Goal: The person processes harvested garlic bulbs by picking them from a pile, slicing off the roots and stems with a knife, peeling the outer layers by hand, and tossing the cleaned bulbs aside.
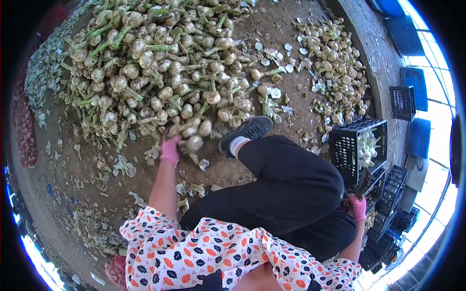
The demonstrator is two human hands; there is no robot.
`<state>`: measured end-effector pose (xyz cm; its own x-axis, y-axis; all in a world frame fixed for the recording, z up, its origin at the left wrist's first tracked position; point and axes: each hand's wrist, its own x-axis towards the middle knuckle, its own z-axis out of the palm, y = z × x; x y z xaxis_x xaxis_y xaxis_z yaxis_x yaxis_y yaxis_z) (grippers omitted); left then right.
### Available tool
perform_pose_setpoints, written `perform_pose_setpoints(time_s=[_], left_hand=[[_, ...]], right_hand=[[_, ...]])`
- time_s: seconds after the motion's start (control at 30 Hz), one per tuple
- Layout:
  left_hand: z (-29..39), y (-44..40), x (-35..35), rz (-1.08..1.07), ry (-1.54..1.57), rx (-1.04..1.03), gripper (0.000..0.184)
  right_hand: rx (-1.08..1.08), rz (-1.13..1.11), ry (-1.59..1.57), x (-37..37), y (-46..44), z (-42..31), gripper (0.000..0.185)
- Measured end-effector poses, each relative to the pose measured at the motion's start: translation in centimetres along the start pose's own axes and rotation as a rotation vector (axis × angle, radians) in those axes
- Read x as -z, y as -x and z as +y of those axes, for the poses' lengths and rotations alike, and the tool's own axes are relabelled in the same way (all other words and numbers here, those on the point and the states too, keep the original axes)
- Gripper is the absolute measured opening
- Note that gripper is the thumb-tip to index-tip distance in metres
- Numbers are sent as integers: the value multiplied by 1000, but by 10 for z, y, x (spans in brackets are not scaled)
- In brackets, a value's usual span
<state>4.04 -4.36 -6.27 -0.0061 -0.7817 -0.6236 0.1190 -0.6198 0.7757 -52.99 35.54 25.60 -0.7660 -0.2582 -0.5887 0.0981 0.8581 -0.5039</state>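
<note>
My left hand (170, 148), in a pink glove with dark fingers, is at the near edge of a big heap of garlic (160, 63) with stalks still on. It is closed around the stems of a few garlic bulbs (195, 142), which are slightly blurred; the fingertips are partly hidden. Out to the right, beside my bent knee, my right hand (358, 207) wears a pink glove too. Its fingers are wrapped around the handle of a knife (363, 182), whose dark, broad blade points up toward the crates.
A black crate (345, 154) holding trimmed white garlic (368, 148) stands right of my knee, with more black crates (392, 189) behind. A smaller pile of bulbs (335, 63) lies at upper right along a concrete ledge (361, 39). Peelings litter the dirt floor; my shoe (247, 135) touches the heap's edge.
</note>
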Motion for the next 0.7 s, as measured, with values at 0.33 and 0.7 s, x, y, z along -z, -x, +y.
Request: perform_pose_setpoints(time_s=[0.33,0.7], left_hand=[[49,-64,-130,216,381,80,83],[174,-57,-270,-319,122,201,82]], right_hand=[[99,29,44,-3,10,-1,17],[172,48,-61,2,1,15,18]])
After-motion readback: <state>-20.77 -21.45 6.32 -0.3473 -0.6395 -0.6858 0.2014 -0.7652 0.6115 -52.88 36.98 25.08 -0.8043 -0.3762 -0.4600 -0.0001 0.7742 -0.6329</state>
